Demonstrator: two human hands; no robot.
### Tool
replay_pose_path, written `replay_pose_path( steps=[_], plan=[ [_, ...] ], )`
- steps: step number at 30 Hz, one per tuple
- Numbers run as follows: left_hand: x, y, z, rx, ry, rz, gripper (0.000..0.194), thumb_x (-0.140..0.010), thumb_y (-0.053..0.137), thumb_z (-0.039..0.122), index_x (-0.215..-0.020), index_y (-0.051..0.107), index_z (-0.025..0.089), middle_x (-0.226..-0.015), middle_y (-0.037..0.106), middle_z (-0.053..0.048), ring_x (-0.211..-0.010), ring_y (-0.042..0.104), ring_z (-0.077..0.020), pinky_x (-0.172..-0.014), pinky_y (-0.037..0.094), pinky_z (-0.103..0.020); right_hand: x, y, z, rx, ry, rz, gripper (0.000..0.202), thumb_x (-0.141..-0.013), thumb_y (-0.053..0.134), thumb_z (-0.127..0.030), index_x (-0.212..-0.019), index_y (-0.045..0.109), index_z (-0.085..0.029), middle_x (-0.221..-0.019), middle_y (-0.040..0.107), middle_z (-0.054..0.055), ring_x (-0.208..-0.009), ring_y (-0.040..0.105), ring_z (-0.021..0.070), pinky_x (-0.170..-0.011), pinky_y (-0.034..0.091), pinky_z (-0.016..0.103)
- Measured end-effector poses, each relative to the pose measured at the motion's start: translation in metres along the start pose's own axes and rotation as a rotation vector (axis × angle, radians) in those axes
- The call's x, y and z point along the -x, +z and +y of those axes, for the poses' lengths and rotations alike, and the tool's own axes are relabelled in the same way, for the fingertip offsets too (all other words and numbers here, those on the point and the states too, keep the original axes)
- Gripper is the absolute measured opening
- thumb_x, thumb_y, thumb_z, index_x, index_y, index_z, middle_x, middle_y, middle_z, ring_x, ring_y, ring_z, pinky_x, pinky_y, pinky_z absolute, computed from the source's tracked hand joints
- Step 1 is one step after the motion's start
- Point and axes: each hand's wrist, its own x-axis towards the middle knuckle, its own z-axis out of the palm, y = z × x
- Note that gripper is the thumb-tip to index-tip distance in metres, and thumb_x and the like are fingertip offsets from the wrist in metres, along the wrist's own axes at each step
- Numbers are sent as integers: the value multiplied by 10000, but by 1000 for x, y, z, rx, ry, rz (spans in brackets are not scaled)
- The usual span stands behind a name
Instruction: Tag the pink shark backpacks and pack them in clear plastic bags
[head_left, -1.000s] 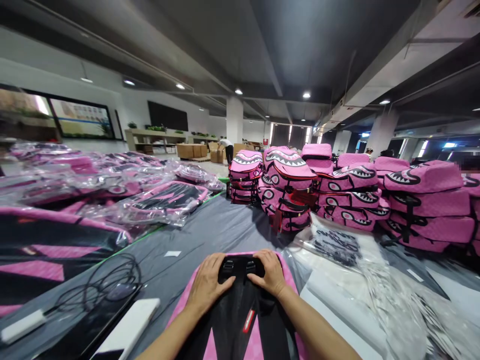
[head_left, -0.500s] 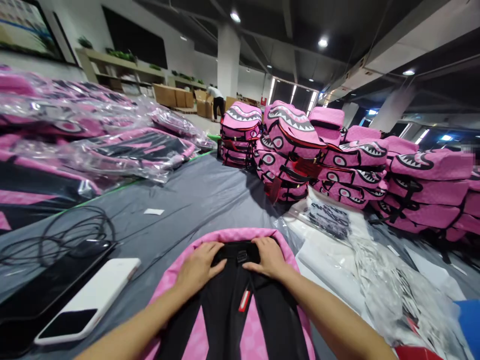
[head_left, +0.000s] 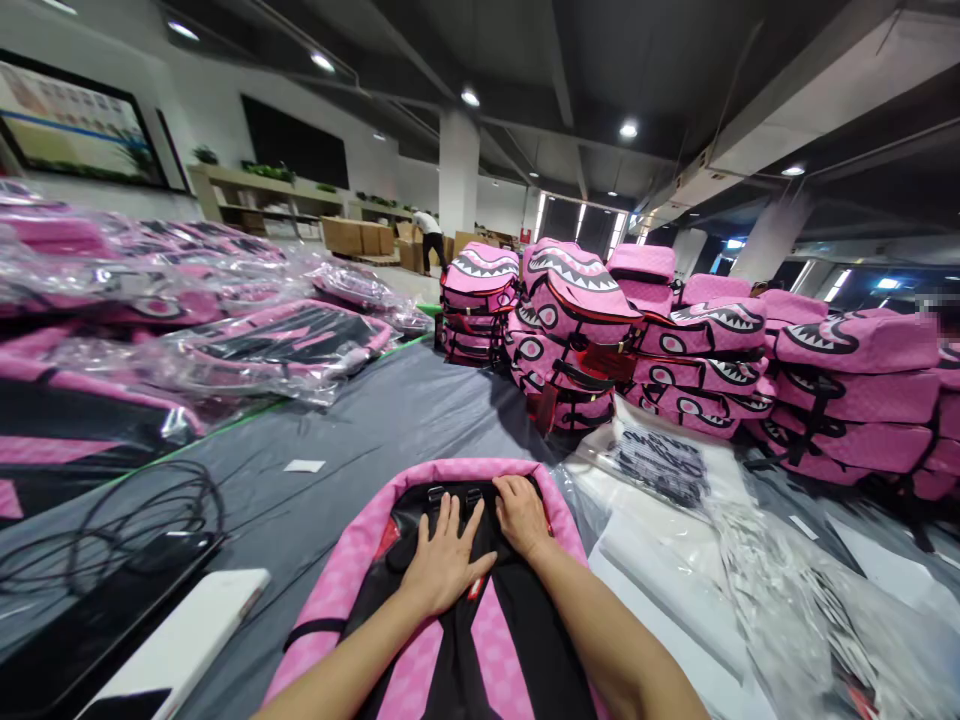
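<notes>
Left hand (head_left: pixel 444 560) lies flat, fingers spread, on the black straps of the pink backpack (head_left: pixel 360 570), gripping nothing; right hand (head_left: pixel 520 515) presses beside it, fingers curled, hold unclear; the backpack lies on the grey table (head_left: pixel 390 420), its lower end cut off.

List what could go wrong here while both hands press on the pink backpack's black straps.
1. The left hand and right hand lie flat on the straps of the pink backpack; pushing could slide it on the smooth grey table cover.
2. The white phone and coiled black cable sit close to the left; a sweeping elbow may knock them.
3. Loose clear plastic bags to the right might snag.
</notes>
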Motion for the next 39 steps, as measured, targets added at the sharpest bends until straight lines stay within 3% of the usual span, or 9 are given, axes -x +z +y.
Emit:
replay_pose_path(
  steps=[5, 9, 14, 20, 24, 27, 33, 36, 39],
  plan=[
    [3, -1, 2, -85, -11, 118, 691, -945, 481, 508, -1541, 379, 174, -1603, 322, -259, -1520, 196, -427, -1168, 253, -670, -9, -41, 23, 31, 91, -4, 571, -867, 571, -45, -1425, 522, -153, -1461, 525, 176, -1376, 461, 286, -1129, 404, 457],
    [12, 2, 2, -128, 27, 209, 634, -948, 490, 460, -1508, 446, 167, -1600, 348, -227, -1509, 259, -419, -1194, 254, -636, -47, -66, 56, 52, 104, -190, 599, -648, 852, -122, -1218, 681, -184, -1167, 707, 114, -1083, 665, 303, -881, 542, 366],
    [6, 26, -9, -158, 283, 388, 550, -969, 467, 402, -1503, 459, 272, -1610, 382, -104, -1477, 383, -331, -1175, 349, -572, -101, -49, 63, 108, 67, -414, 385, -484, 957, -216, -788, 723, -236, -792, 716, -14, -802, 706, 242, -655, 508, 261],
    [-30, 29, -19, -81, 245, 219, 579, -949, 468, 516, -1464, 518, 257, -1612, 389, -90, -1499, 332, -356, -1182, 325, -576, -117, -41, 54, 170, 68, -459, 374, -523, 960, -258, -802, 713, -229, -822, 723, -15, -820, 716, 223, -667, 522, 242],
    [-38, 18, -17, -51, 225, 190, 604, -959, 426, 542, -1463, 523, 225, -1601, 413, -106, -1498, 334, -352, -1185, 314, -570, -81, -62, 30, 196, 32, -318, 533, -638, 903, -175, -1119, 674, -162, -1213, 681, 147, -1116, 656, 316, -888, 544, 387],
    [-37, 16, -13, 5, 210, 191, 567, -969, 406, 466, -1454, 536, 204, -1614, 396, -102, -1518, 294, -341, -1205, 271, -568, -15, -83, -8, 156, -56, -262, 383, -834, 778, -229, -1187, 641, -174, -1328, 627, 159, -1262, 568, 294, -1064, 443, 468],
    [-45, 9, -12, 222, 158, 252, 566, -975, 326, 367, -1457, 494, 122, -1573, 454, -157, -1492, 343, -328, -1207, 289, -551, 116, -99, -89, -93, -788, -228, 374, -1022, 518, -477, -1313, 572, -249, -1393, 612, 25, -1344, 480, 160, -1223, 261, 388],
    [-34, -8, -14, 319, 114, 273, 564, -984, 197, 278, -1458, 435, 85, -1525, 484, -205, -1454, 388, -306, -1188, 313, -567, 120, -66, -89, 52, -474, -240, 400, -1038, 508, -394, -1336, 563, -133, -1386, 616, 111, -1313, 516, 208, -1170, 353, 394],
    [11, -32, -5, 392, 240, 156, 484, -997, 216, 306, -1249, 601, 156, -1278, 667, -134, -1250, 566, -259, -1090, 446, -469, 109, -27, -73, 71, -329, -235, 435, -1021, 532, -406, -1331, 574, -104, -1400, 600, 148, -1324, 509, 248, -1165, 369, 414]
  ],
)
